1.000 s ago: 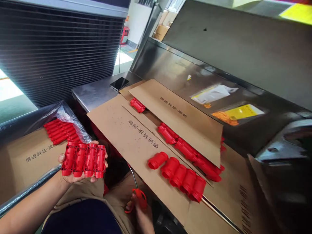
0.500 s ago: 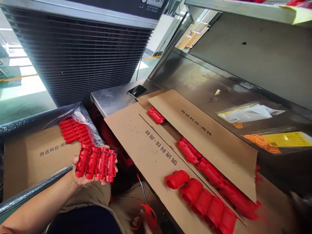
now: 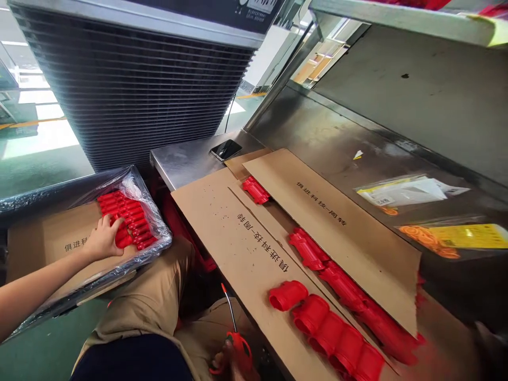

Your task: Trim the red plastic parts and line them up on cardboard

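At the lined box (image 3: 153,251) on my left, my left hand (image 3: 105,238) is lowered, its fingers curled over red plastic housings. Beside its fingertips lies a tight row of red plastic housings (image 3: 135,219) on a cardboard sheet (image 3: 47,238). Down by my lap, my right hand (image 3: 234,362) is closed around a red-handled tool (image 3: 240,344) with a thin metal shaft and a red tip; its exact kind is unclear. The shaft points up and away from me. Several red tubular housings (image 3: 317,312) stand in a line on the bench cardboard (image 3: 222,227), to the right of the tool.
More red parts (image 3: 345,288) show from under an upper cardboard sheet (image 3: 337,222). A phone (image 3: 226,150) lies at the metal bench's far corner. Bags with orange rings (image 3: 428,238) and papers are at the right. A large slatted unit (image 3: 138,90) stands behind the box.
My left hand has gone from above my lap, where it held a row of red housings, left and down into the box. My right hand and its tool have barely moved.
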The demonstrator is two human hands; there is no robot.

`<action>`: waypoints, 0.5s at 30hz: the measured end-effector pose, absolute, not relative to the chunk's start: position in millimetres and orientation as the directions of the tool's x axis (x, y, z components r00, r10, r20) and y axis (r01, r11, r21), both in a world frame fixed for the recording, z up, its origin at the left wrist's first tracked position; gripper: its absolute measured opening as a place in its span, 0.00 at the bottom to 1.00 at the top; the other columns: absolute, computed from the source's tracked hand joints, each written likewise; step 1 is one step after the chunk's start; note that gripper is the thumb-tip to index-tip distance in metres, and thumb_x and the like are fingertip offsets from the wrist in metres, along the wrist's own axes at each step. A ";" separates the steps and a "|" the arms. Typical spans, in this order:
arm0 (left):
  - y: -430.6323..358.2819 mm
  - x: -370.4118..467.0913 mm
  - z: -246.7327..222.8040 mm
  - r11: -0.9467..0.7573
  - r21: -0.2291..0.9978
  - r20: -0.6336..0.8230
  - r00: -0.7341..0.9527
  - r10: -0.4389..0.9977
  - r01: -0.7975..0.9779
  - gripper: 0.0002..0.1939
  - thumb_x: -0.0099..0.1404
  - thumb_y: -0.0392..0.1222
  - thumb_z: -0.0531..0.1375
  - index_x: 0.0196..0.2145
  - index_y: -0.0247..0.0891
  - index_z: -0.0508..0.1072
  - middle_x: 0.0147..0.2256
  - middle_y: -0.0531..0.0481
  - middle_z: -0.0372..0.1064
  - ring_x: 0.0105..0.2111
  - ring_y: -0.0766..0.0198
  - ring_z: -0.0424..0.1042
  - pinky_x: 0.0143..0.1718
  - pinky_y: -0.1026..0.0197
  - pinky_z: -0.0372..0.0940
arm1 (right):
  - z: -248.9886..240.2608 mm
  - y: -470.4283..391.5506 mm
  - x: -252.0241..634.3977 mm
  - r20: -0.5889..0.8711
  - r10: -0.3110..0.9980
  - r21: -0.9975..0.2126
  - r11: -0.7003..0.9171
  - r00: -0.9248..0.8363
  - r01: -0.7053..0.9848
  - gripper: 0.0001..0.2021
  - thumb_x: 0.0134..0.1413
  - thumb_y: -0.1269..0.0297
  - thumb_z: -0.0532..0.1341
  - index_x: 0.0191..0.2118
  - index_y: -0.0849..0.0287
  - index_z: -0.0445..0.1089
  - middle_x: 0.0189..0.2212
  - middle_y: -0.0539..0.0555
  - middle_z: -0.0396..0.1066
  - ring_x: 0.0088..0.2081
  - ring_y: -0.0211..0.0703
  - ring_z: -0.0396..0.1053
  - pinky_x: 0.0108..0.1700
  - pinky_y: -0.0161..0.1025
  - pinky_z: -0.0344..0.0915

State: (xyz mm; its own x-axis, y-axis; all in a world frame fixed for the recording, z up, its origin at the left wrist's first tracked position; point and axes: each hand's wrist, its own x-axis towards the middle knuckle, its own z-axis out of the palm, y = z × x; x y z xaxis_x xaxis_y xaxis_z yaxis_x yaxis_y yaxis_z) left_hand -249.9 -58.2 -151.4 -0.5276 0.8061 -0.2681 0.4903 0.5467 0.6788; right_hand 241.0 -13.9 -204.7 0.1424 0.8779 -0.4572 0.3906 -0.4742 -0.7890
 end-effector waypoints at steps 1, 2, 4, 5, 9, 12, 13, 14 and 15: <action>-62.0 -246.1 -162.5 0.582 0.594 -0.286 -0.530 0.798 0.556 0.44 0.56 0.48 0.75 0.67 0.39 0.67 0.71 0.32 0.54 0.72 0.23 0.48 0.67 0.18 0.49 | -204.5 -14.3 240.0 -0.469 0.871 -0.789 -0.489 0.148 0.373 0.25 0.38 0.30 0.71 0.24 0.48 0.74 0.16 0.54 0.71 0.20 0.60 0.76 0.21 0.49 0.73; -65.3 -240.6 -172.7 0.602 0.515 -0.301 -0.528 0.794 0.611 0.39 0.61 0.48 0.73 0.67 0.40 0.69 0.71 0.34 0.56 0.71 0.26 0.52 0.67 0.19 0.51 | -204.3 -14.5 239.4 -0.482 0.863 -0.786 -0.503 0.152 0.360 0.25 0.37 0.30 0.72 0.23 0.48 0.74 0.15 0.54 0.70 0.20 0.61 0.76 0.21 0.49 0.72; -69.5 -228.9 -189.1 0.614 0.380 -0.320 -0.524 0.789 0.692 0.35 0.67 0.49 0.70 0.68 0.42 0.68 0.71 0.36 0.57 0.70 0.31 0.57 0.67 0.23 0.55 | -203.7 -14.6 238.8 -0.501 0.853 -0.777 -0.519 0.150 0.356 0.28 0.35 0.27 0.71 0.21 0.49 0.72 0.14 0.54 0.70 0.19 0.59 0.75 0.21 0.48 0.72; -70.4 -224.3 -195.0 0.612 0.324 -0.323 -0.523 0.789 0.722 0.35 0.69 0.49 0.70 0.69 0.42 0.67 0.72 0.37 0.57 0.70 0.32 0.58 0.67 0.24 0.57 | -203.3 -14.6 238.7 -0.509 0.848 -0.772 -0.525 0.147 0.359 0.30 0.35 0.25 0.70 0.19 0.49 0.70 0.14 0.54 0.69 0.18 0.57 0.74 0.21 0.48 0.72; -71.2 -217.5 -206.8 0.591 0.166 -0.330 -0.521 0.787 0.789 0.36 0.72 0.51 0.68 0.72 0.43 0.64 0.73 0.36 0.56 0.70 0.33 0.59 0.66 0.26 0.61 | -200.4 -13.1 236.7 -0.533 0.836 -0.751 -0.538 0.131 0.383 0.33 0.36 0.20 0.65 0.18 0.49 0.66 0.13 0.53 0.69 0.16 0.53 0.71 0.20 0.47 0.70; -73.5 -218.1 -209.9 0.587 0.097 -0.349 -0.525 0.777 0.804 0.35 0.72 0.51 0.67 0.71 0.42 0.65 0.73 0.36 0.57 0.69 0.34 0.61 0.65 0.28 0.63 | -196.9 -9.9 233.2 -0.529 0.841 -0.745 -0.525 0.115 0.411 0.34 0.36 0.19 0.65 0.20 0.49 0.66 0.13 0.53 0.68 0.17 0.53 0.71 0.20 0.46 0.70; -74.6 -218.4 -210.8 0.585 0.082 -0.358 -0.524 0.773 0.807 0.34 0.72 0.51 0.67 0.71 0.42 0.66 0.73 0.36 0.57 0.70 0.34 0.61 0.65 0.27 0.63 | -195.2 -8.8 232.0 -0.522 0.846 -0.746 -0.515 0.110 0.423 0.34 0.35 0.19 0.65 0.20 0.49 0.66 0.13 0.54 0.68 0.17 0.54 0.71 0.21 0.47 0.71; -75.7 -218.6 -211.7 0.583 0.071 -0.367 -0.522 0.770 0.809 0.34 0.72 0.50 0.67 0.71 0.42 0.66 0.74 0.36 0.56 0.70 0.34 0.61 0.66 0.27 0.62 | -193.3 -8.0 230.8 -0.512 0.853 -0.747 -0.502 0.104 0.436 0.34 0.35 0.19 0.65 0.20 0.49 0.66 0.14 0.54 0.69 0.18 0.55 0.72 0.21 0.48 0.71; -76.7 -218.9 -212.6 0.580 0.064 -0.374 -0.519 0.768 0.812 0.34 0.72 0.50 0.68 0.71 0.43 0.66 0.75 0.36 0.55 0.71 0.34 0.59 0.67 0.25 0.59 | -191.2 -7.7 229.7 -0.496 0.863 -0.751 -0.483 0.099 0.450 0.34 0.36 0.19 0.64 0.20 0.49 0.66 0.14 0.55 0.69 0.18 0.56 0.73 0.22 0.48 0.72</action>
State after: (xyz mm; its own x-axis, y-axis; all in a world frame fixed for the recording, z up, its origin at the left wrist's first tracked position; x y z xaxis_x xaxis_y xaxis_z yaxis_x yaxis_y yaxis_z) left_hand -218.9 -76.7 -212.6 -0.5191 0.7685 -0.3742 0.8122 0.5798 0.0641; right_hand 229.7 -7.7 -191.2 0.0991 0.8627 -0.4960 0.4498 -0.4835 -0.7510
